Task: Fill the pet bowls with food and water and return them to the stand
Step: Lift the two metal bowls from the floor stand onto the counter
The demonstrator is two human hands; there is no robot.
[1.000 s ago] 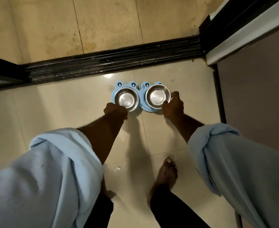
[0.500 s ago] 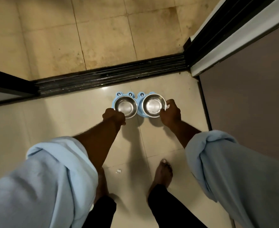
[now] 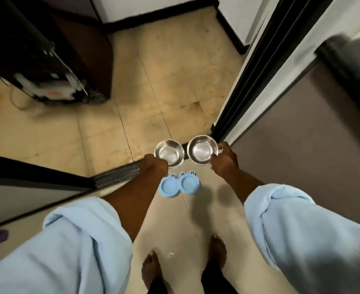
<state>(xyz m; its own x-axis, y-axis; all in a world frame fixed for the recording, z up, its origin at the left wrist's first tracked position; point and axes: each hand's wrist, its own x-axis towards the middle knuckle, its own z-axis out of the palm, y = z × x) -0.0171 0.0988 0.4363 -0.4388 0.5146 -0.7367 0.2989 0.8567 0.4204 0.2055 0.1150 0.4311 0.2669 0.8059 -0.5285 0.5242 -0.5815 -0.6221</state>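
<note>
Nothing legible — the pale patch with an orange smear on the dark unit [image 3: 32, 60], well left of the blue stand [image 3: 168, 186], is too blurred to read.

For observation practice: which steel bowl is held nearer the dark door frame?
The right bowl, held by the right hand, almost at the door frame; the left bowl, in the left hand, is farther away.

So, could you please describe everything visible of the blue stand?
The stand is light blue, plastic by its look, with two round wells side by side, both empty, and small eye-like bumps on its far edge. It lies flat on the pale floor tiles, and only the floor touches it.
</note>
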